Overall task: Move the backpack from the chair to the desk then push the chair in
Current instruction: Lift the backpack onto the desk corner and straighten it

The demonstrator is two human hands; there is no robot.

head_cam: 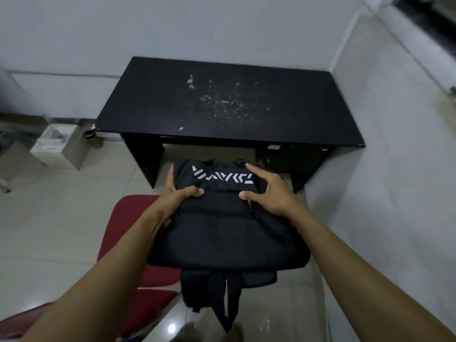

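A black backpack (227, 230) with white lettering near its top hangs in the air between the chair and the desk, its straps dangling below. My left hand (181, 193) grips its upper left side and my right hand (267, 193) grips its upper right side. The red chair (128, 215) is below and to the left of the backpack, partly hidden by my left arm. The black desk (229, 104) stands ahead against the wall, its top scuffed with white marks and bare of objects.
White walls close in behind and right of the desk. An open cardboard box (60, 144) sits on the tiled floor left of the desk. A dark unit (291, 156) sits under the desk's right side. My feet show at the bottom edge.
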